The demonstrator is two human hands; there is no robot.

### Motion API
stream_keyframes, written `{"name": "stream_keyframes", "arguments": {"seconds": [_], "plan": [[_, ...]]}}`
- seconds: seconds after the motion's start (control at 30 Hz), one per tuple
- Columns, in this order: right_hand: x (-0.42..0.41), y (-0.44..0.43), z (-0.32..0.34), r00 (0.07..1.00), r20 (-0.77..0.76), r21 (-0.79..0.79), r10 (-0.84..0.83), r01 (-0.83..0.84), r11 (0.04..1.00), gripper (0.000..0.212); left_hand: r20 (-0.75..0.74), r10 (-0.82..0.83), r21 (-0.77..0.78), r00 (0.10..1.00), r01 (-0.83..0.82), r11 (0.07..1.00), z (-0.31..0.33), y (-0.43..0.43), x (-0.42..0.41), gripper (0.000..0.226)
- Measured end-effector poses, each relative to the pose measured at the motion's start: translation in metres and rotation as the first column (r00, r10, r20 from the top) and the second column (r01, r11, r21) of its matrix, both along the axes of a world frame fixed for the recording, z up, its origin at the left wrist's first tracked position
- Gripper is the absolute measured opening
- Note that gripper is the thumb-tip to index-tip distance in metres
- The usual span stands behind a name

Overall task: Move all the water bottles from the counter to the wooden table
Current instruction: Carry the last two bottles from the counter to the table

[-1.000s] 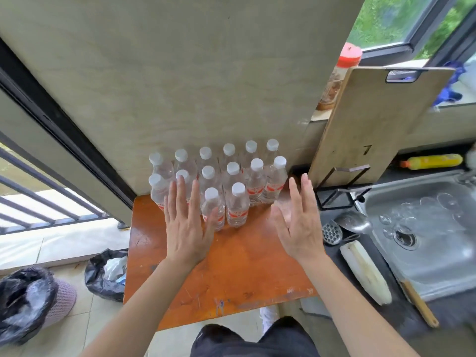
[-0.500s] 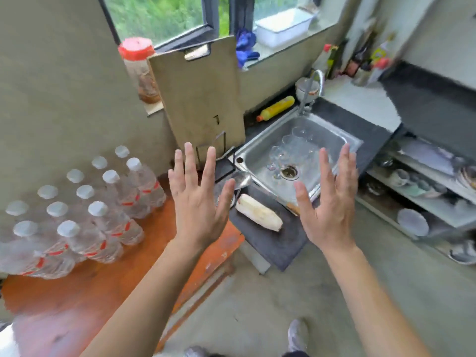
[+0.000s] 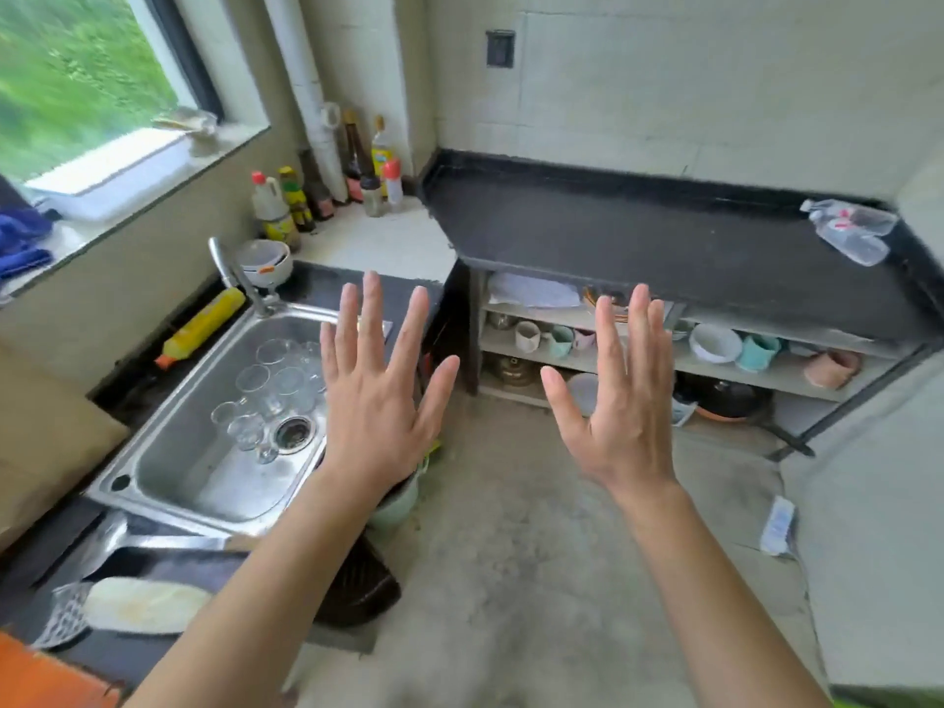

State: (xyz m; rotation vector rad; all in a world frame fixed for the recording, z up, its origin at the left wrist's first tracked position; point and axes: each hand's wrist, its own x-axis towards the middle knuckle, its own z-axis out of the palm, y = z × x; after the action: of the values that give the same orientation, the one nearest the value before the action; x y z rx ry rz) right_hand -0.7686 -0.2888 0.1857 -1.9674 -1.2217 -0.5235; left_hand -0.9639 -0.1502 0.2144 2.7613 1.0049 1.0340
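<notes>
One water bottle (image 3: 849, 230) lies on its side on the black tabletop (image 3: 638, 237), cap pointing left. Left hand (image 3: 378, 396) and right hand (image 3: 620, 401) are empty, fingers spread.

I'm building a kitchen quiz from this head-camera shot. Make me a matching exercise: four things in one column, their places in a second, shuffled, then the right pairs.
Things:
1. water bottle
2. drinking glasses
3. yellow bottle
4. cups

Places:
A. lying behind the sink, below the window
B. on the shelf under the black counter
C. on its side at the far right of the black counter
D. in the steel sink basin

Pairs: 1-C, 2-D, 3-A, 4-B
</notes>
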Motion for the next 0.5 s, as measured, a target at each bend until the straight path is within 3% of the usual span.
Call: {"name": "stream_keyframes", "arguments": {"seconds": [0.33,0.5], "plan": [[0.214,-0.057,-0.025,0.972,-0.035,-0.021,-0.233,0.233,0.972,0.079,-0.040,-0.286,-0.046,0.957,0.285,0.958,-0.019,-0.014,0.264,0.065],[0.350,-0.068,-0.031,0.940,-0.002,-0.066,-0.342,0.341,0.938,0.077,0.019,-0.393,-0.088,0.919,0.393,0.915,-0.038,-0.008,0.432,0.063]]}}
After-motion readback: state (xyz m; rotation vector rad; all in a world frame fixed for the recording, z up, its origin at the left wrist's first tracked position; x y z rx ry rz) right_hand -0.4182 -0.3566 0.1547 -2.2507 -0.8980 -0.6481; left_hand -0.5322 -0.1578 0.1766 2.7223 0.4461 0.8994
